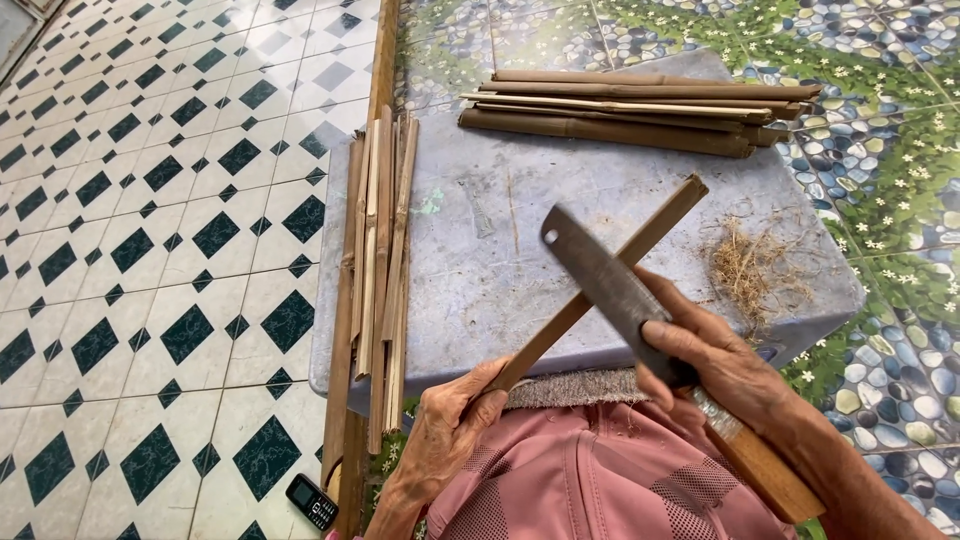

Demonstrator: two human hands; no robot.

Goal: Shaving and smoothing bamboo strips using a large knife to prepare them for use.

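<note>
A small black mobile phone (312, 501) is lying on the checkered floor tiles (150, 250) at the near left, beside a knee covered in pink cloth (590, 480). Just above it, the left hand (447, 437) is closing around the near end of a long bamboo strip (598, 287), which is slanting away to the far right across a grey stone slab (480, 250). The right hand (712, 362) is wrapping around a heavy cleaver-like knife (612, 290) where blade meets wooden handle (760, 465), the thumb pressing on the flat of the steel; the blade is crossing over the strip near its middle, apparently touching it.

By the look of it, the worker is shaving or splitting the strip, with the cut only now being set. The next move would seem to call for a steady grip by the left hand, a shallow blade angle held along the grain, and fingers kept clear of the edge.

A tuft of dry fibre shavings (745, 265) is sitting on the slab to the right. A row of thin split strips (380, 260) is lying along the slab's left edge, and a stack of thicker bamboo pieces (640, 110) is waiting at the far side, before a pebble-patterned tile surface (880, 150).
</note>
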